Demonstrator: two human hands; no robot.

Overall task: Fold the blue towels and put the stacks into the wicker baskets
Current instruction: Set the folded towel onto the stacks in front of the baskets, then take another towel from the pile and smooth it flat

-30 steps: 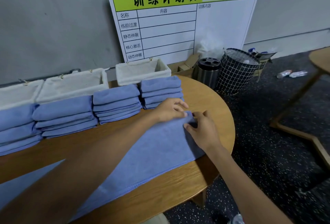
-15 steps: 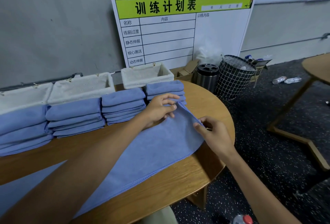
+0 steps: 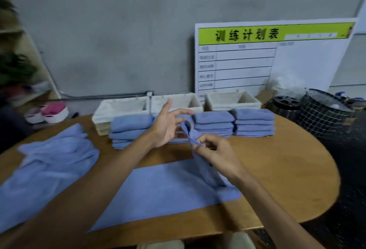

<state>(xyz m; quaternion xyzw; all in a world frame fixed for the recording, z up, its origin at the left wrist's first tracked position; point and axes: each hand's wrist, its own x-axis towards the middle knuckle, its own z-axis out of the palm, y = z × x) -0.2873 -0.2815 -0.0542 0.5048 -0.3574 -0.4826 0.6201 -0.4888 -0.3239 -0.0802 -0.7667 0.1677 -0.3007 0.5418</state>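
A blue towel point(image 3: 158, 193) lies spread on the round wooden table point(image 3: 287, 169) in front of me. Its right end is lifted off the table, and my right hand point(image 3: 215, 153) pinches that end between thumb and fingers. My left hand point(image 3: 168, 123) hovers just left of the raised tip with its fingers spread, gripping nothing. Behind my hands stand three stacks of folded blue towels point(image 3: 254, 123), partly hidden by my left hand. Three white-lined wicker baskets point(image 3: 231, 100) line the table's back edge. A loose pile of unfolded blue towels point(image 3: 49, 169) lies at the left.
A white board with a green header point(image 3: 277, 54) leans on the grey wall. A black canister point(image 3: 285, 106) and a black wire bin point(image 3: 320, 114) stand on the floor at the right. Pink and white shoes point(image 3: 51, 111) and a shelf are at the far left.
My right hand has raised the towel's right end off the table. My left hand has let go of the towel edge and opened. My view has swung left, showing the loose pile.
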